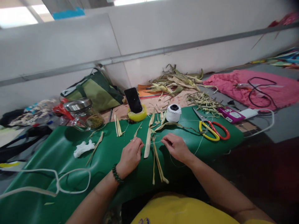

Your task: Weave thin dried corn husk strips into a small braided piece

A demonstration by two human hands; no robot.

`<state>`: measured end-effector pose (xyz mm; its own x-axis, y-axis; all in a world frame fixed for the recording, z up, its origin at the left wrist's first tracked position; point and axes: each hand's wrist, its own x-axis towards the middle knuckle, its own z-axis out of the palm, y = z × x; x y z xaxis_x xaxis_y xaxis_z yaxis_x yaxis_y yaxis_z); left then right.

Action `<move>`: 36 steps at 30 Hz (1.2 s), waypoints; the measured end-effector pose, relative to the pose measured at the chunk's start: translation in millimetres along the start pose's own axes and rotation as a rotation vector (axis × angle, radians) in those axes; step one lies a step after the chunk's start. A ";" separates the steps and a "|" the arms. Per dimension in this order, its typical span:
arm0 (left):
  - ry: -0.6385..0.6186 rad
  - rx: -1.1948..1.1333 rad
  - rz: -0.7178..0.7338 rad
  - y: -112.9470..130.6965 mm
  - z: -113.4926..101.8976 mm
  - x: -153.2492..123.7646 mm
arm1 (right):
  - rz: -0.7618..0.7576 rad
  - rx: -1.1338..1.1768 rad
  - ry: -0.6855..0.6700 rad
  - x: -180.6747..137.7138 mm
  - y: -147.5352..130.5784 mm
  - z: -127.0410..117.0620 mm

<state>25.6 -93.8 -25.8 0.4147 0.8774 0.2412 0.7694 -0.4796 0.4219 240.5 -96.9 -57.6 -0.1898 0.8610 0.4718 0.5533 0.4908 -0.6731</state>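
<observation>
My left hand [130,155] and my right hand [175,147] pinch a thin pale thread [149,143], pulled taut between them. It crosses a small bundle of dried husk strips [158,161] near its top; the strips hang down toward me over the green sheet's front edge. Beside the bundle, close to my left fingertips, lies a flat piece of husk [148,141]. Beyond my right hand stands a white spool of thread [174,114]. Scissors [211,127] with one yellow and one red handle lie open to its right.
A phone [133,100] leans in a yellow tape roll [137,115]. At left are a glass jar [84,116], a crumpled white tissue [84,148] and a white cable [57,182]. Dried husks [177,79] pile at the back, and a purple-and-white device [230,115] sits at right.
</observation>
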 end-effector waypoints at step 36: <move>-0.152 -0.582 -0.133 22.7 6.6 13.0 | -0.122 -0.088 0.078 12.4 -23.1 -9.0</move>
<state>51.6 -93.2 -18.9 0.4310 0.9012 0.0442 0.4460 -0.2554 0.8578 232.7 -98.8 -31.1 -0.1978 0.7812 0.5921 0.5998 0.5742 -0.5573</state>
